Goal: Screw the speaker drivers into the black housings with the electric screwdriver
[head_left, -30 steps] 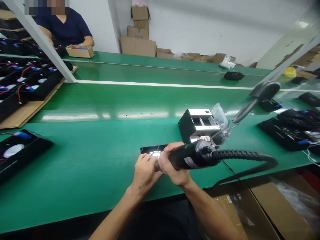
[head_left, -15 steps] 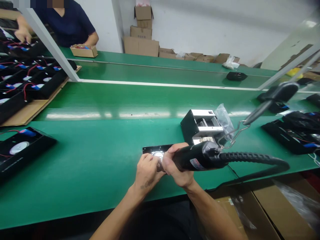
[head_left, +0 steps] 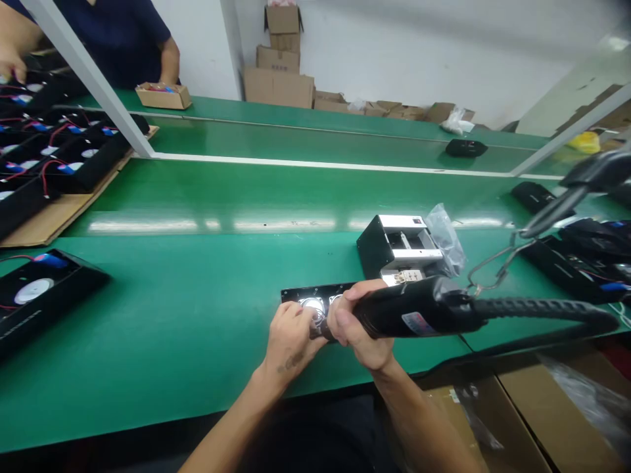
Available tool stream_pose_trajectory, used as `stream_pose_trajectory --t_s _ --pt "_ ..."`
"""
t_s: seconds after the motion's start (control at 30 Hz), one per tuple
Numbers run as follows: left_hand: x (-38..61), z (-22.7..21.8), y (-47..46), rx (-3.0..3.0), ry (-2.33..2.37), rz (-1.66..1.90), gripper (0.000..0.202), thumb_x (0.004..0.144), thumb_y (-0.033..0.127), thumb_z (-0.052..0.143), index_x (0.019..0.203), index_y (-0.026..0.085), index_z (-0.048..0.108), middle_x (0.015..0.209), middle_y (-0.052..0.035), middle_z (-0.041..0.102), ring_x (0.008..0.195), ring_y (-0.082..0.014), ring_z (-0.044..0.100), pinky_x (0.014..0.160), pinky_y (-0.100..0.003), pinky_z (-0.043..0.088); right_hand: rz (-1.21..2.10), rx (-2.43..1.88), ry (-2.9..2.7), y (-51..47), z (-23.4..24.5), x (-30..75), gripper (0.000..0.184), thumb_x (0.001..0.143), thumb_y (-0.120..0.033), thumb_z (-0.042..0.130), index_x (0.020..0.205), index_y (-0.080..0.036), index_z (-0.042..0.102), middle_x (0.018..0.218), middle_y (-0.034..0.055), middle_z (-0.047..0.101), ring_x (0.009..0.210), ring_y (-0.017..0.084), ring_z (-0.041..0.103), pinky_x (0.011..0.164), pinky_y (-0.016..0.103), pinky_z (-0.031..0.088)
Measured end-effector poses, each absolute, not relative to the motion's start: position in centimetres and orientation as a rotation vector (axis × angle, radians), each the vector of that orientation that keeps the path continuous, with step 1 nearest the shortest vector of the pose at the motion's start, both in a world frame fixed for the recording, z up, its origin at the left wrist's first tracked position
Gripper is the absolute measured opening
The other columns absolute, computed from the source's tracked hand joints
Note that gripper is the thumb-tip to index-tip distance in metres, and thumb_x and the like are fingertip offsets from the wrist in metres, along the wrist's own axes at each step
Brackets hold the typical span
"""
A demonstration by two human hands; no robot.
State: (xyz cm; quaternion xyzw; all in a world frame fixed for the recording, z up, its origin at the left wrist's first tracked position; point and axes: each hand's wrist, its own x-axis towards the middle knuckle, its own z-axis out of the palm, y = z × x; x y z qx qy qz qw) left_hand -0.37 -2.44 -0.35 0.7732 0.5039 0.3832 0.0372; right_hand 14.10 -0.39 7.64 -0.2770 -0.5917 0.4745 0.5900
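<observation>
A black electric screwdriver (head_left: 419, 309) lies nearly level in my right hand (head_left: 362, 328), its cable leaving to the right and a wire hook at its back end. Its tip points left toward a black panel (head_left: 296, 293) on the green mat. Shiny round speakers (head_left: 312, 306) show in the panel. My left hand (head_left: 290, 335) is closed over the panel's near left part, fingertips beside a speaker and close to the screwdriver's tip. What the fingertips pinch there is hidden. Just behind the screwdriver stands a black and silver box-shaped machine (head_left: 372, 246).
A black speaker housing (head_left: 73, 282) lies at left; more housings stand on cardboard (head_left: 73, 203) behind it. Clear plastic (head_left: 446, 240) leans by the machine. Black housings (head_left: 557, 269) are piled at right. A co-worker (head_left: 113, 46) reaches in at far left. Cartons (head_left: 557, 401) sit below the table edge.
My right hand and the screwdriver have shifted a little to the right, uncovering part of a second speaker. My left hand stays put. The co-worker's hand has moved left.
</observation>
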Motion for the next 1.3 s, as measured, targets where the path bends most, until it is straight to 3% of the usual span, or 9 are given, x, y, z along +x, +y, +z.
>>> stream_pose_trajectory --t_s 0.37,0.57,0.8,1.0,1.1,1.3 --pt "-0.6 -0.7 -2.5 2.413 1.521 1.145 0.033 0.087 0.049 0.073 0.089 0.019 0.06 0.08 -0.0058 0.062 0.083 -0.0245 0.06 0.08 -0.041 0.054 1.12 -0.495 -1.274 -0.6 8.7 14.7 0.023 0.096 -0.018 0.062 0.113 -0.029 0.05 0.06 -0.0108 0.048 0.042 0.008 0.044 0.043 0.022 0.04" --pt "-0.8 -0.4 -2.6 2.506 1.472 1.106 0.03 0.086 0.044 0.076 0.083 0.02 0.058 0.079 -0.0037 0.062 0.082 -0.0223 0.06 0.092 -0.046 0.055 0.964 -0.527 -1.179 -0.8 10.4 17.3 0.019 0.095 -0.018 0.059 0.11 -0.028 0.053 0.058 -0.0111 0.043 0.04 0.007 0.038 0.041 0.021 0.037" --pt "-0.8 -0.5 -2.6 2.476 1.503 1.101 0.031 0.084 0.044 0.078 0.091 0.019 0.061 0.083 -0.0044 0.065 0.085 -0.0227 0.061 0.09 -0.044 0.055 0.931 -0.553 -1.164 -1.5 10.3 18.6 0.02 0.094 -0.015 0.058 0.11 -0.028 0.055 0.058 -0.0104 0.044 0.04 0.008 0.039 0.04 0.022 0.037" --pt "-0.9 -0.8 -2.6 2.531 1.495 1.115 0.03 0.085 0.04 0.079 0.093 0.018 0.06 0.079 -0.0036 0.065 0.088 -0.0246 0.061 0.088 -0.042 0.054 0.493 -0.711 -1.02 0.7 13.1 23.3 0.028 0.086 -0.008 0.065 0.108 -0.023 0.057 0.055 -0.011 0.048 0.04 0.008 0.042 0.043 0.025 0.038" --pt "-1.0 -1.2 -2.3 2.568 1.495 1.142 0.031 0.085 0.041 0.078 0.095 0.018 0.06 0.081 -0.0047 0.066 0.089 -0.0252 0.061 0.087 -0.042 0.054 0.246 -0.818 -0.954 3.2 13.4 25.8 0.026 0.082 -0.013 0.069 0.104 -0.021 0.057 0.053 -0.0114 0.05 0.038 0.009 0.043 0.043 0.027 0.038" --pt "-1.1 -1.3 -2.2 2.583 1.501 1.141 0.032 0.087 0.044 0.076 0.096 0.018 0.061 0.082 -0.0054 0.067 0.091 -0.0263 0.061 0.085 -0.041 0.054 0.239 -0.96 -1.021 6.9 10.5 27.6 0.022 0.081 -0.024 0.072 0.093 -0.021 0.054 0.05 -0.0113 0.053 0.037 0.009 0.046 0.044 0.028 0.04"
